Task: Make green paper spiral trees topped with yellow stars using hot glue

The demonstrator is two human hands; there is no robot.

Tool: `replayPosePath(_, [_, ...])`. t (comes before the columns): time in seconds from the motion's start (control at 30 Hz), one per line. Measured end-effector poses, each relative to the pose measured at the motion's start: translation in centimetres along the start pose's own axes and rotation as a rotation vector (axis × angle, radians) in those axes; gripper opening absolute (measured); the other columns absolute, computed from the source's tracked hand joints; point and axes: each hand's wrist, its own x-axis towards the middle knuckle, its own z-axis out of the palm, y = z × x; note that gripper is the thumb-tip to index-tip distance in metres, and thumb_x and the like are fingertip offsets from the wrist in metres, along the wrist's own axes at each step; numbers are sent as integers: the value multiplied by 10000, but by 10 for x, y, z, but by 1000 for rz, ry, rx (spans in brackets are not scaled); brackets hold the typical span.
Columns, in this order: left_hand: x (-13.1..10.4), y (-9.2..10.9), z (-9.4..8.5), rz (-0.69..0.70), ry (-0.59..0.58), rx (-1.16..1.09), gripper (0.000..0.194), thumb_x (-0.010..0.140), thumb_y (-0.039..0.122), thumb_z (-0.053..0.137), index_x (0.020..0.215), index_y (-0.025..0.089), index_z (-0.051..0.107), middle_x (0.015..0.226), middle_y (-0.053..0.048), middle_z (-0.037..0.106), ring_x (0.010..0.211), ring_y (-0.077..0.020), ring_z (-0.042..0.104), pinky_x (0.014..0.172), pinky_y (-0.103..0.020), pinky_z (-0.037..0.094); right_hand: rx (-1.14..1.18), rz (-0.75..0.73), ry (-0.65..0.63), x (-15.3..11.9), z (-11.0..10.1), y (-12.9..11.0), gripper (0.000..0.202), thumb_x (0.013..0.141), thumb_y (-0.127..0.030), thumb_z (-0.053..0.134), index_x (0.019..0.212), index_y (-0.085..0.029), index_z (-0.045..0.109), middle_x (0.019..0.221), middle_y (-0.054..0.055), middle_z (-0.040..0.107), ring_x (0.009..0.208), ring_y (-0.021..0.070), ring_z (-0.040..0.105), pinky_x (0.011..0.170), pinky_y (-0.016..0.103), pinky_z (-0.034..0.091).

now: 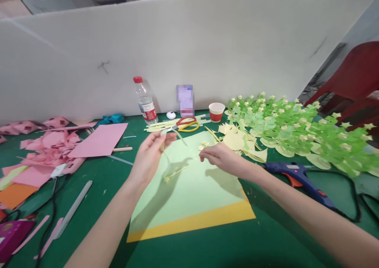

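Observation:
My left hand point(150, 151) is closed in a pinch on a thin pale paper strip point(181, 137), which curves out past the fingertips. My right hand point(220, 157) hovers over the light green paper sheet point(189, 197) with its fingers curled together; whether anything is between them I cannot make out. Just behind it sit small pale paper stars point(203, 145). On the sheet, between both hands, lies a narrow strip with a small star point(167, 179) at one end. Scissors point(189, 125) with red and yellow handles rest beyond my left hand.
A blue glue gun point(299, 177) with its cord lies at right, before rows of green paper pieces with stars point(284, 129). Yellow paper scraps point(237, 139), a paper cup point(216, 113), a phone point(185, 101) and a water bottle point(146, 104) stand behind. Pink paper point(102, 139) covers the left.

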Motion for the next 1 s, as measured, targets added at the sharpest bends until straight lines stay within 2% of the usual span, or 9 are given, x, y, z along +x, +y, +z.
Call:
replayPosePath(0.1, [4,18,-10,119,160,-153,76,716,191,571,710,192,495,820,16,651,879,-126,587,875,-280,387,-64,76,63,-6,-16,17,297,831,-209,351,712,-143,615,539,-8,506,465,87,415,496,212,328])
replayPosePath(0.2, [4,35,-19,146,200,-189,77,715,170,572,678,197,509,804,33,667,816,-120,604,832,-266,416,-126,162,107,-14,-31,37,327,824,-223,317,713,-152,616,538,5,527,483,111,467,489,226,347])
replayPosePath(0.4, [-5,40,-13,10,111,-151,88,749,146,500,670,170,528,691,13,658,601,-97,594,653,-241,466,-237,286,189,-30,-48,55,317,672,-207,521,971,-168,621,993,134,618,880,282,573,618,328,426])
replayPosePath(0.5, [-13,37,1,-49,3,-152,65,753,166,528,688,166,525,646,17,645,588,-96,586,625,-228,468,-220,287,214,-27,-54,32,253,685,-339,555,877,-205,651,908,95,651,778,258,597,606,336,433])
replayPosePath(0.57, [-18,36,11,-57,-77,-138,63,757,186,545,704,166,516,612,24,632,574,-95,578,630,-228,469,-17,281,216,-21,-58,9,335,772,-424,440,700,-178,657,629,63,638,522,163,558,529,302,420])
replayPosePath(0.63, [-22,36,23,-60,-166,-109,75,782,197,526,717,165,506,597,26,624,577,-91,574,636,-221,464,344,189,257,-14,-59,-12,234,723,-358,533,819,-176,645,715,44,641,490,109,516,487,258,398])
replayPosePath(0.77, [-27,33,43,-86,-302,-58,61,820,200,474,779,163,499,589,22,622,605,-99,578,636,-225,461,730,92,135,0,-56,-25,278,706,-412,567,865,-199,650,874,30,593,634,86,468,548,229,374])
replayPosePath(0.9, [-26,27,58,-102,-397,16,162,802,213,502,951,155,525,684,-11,662,667,-139,613,716,-285,461,902,93,288,6,-52,-19,228,685,-409,600,710,-190,658,654,-14,510,573,72,403,551,230,339])
replayPosePath(1.0, [-21,23,67,-66,-412,108,191,798,239,516,960,161,580,802,-28,682,730,-151,631,787,-293,440,883,83,269,3,-50,-21,200,647,-345,645,557,-170,612,579,-28,476,558,75,412,533,235,327])
